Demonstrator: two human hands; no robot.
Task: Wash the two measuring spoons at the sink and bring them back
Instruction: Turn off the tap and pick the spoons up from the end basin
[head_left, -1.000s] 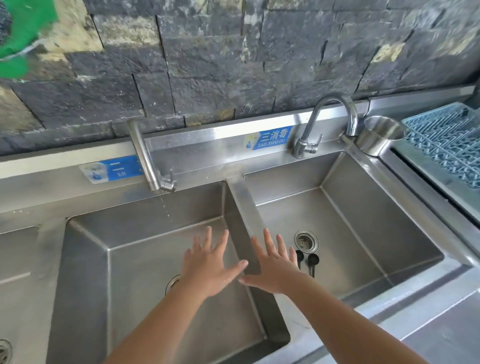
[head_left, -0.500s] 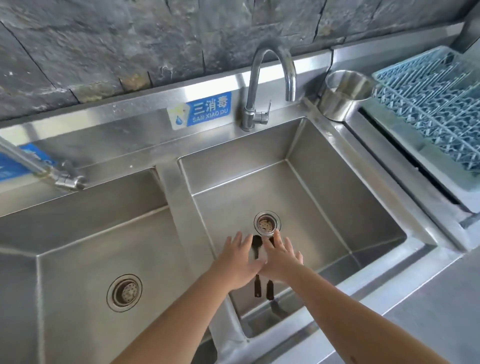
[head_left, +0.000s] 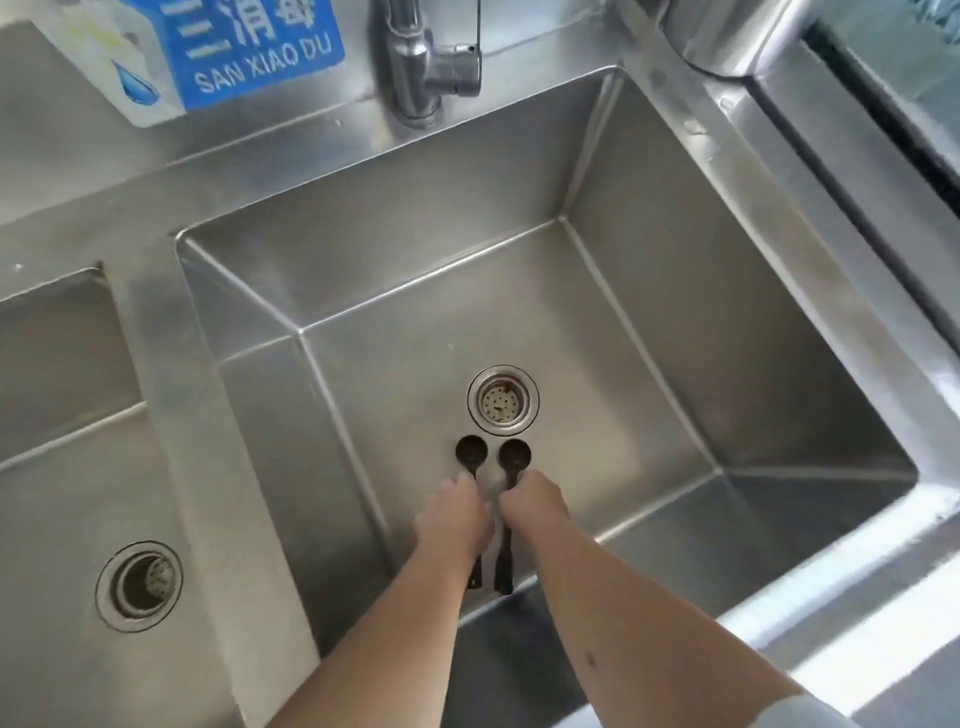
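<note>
Steel walls of the right basin (head_left: 649, 322) box you in, with the drain strainer (head_left: 503, 399) just beyond the two black measuring spoons (head_left: 492, 457) lying side by side on the floor. Your left hand (head_left: 452, 519) and right hand (head_left: 535, 506) each curl around one handle. The faucet (head_left: 431, 62) stands at the far rim; floor lies open to the right. The blue label (head_left: 260, 52) reads "SAN XIAO DU".

Two small dark plastic measuring spoons with round bowls lie side by side, parallel, on the steel sink floor: left spoon (head_left: 471, 450), right spoon (head_left: 514, 455). Bowls point to 12 o'clock, handles to 6 o'clock, partly hidden.
</note>
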